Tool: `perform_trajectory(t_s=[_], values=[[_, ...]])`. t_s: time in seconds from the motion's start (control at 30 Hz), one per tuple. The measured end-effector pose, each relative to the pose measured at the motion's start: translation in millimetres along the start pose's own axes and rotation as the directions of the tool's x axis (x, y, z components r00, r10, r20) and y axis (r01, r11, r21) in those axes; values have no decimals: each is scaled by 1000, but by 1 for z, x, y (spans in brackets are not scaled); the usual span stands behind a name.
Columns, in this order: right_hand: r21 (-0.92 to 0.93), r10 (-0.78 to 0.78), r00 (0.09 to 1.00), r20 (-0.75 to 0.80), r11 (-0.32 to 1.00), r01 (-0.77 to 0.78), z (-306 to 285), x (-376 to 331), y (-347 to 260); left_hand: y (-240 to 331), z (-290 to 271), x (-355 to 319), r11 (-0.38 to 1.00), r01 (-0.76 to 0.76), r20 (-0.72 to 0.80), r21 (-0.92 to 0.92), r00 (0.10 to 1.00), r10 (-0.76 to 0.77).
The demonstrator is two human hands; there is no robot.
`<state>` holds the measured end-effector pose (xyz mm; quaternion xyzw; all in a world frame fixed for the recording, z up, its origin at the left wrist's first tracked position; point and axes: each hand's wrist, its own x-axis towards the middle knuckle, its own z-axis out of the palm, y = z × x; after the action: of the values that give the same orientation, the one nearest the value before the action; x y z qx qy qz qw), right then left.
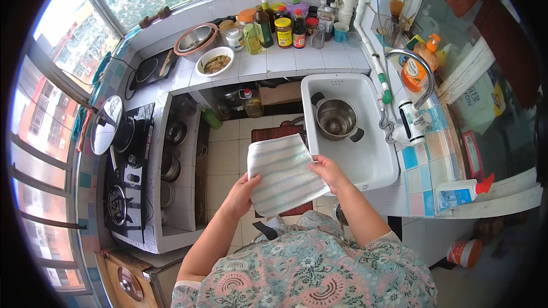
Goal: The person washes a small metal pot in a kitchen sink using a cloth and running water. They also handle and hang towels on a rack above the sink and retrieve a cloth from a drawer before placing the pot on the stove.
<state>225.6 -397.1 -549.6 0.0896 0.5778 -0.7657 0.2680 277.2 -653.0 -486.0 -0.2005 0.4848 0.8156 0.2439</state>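
Between my hands is a folded whitish cleaning cloth (285, 174) with pale grey stripes and a slight sheen. My left hand (245, 193) pinches its left edge, thumb on top. At the right edge my right hand (330, 174) grips it the same way; the fingers underneath are hidden. The cloth is held up in front of me, over the floor beside the white sink (377, 159). Inside that sink sits a steel pot (335, 118) with two dark handles.
A curved tap (425, 80) arches at the sink's right. Bottles and jars (283, 31) crowd the far counter near a bowl of food (216, 63). The gas stove (123, 188) with a lidded pan stands left. A spray bottle (456, 195) rests on the right ledge.
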Motion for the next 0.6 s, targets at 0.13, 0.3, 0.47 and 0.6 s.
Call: perform_trajectory(t_s=[0.13,0.3,0.47,0.6], values=[[233,27,982,-188,972,18,-10,0,-14,36,11,66,993,104,121,51,987,-110],[-218,-305,598,-741,952,215,-67,-7,-20,59,49,134,981,172,310,94,931,-193],[-726,-746,-79,-661,663,-182,-134,-5,-96,86,101,208,962,219,446,161,854,-269],[-653,-742,-164,-650,655,-381,-180,2,-123,111,154,255,939,303,564,164,751,-342]])
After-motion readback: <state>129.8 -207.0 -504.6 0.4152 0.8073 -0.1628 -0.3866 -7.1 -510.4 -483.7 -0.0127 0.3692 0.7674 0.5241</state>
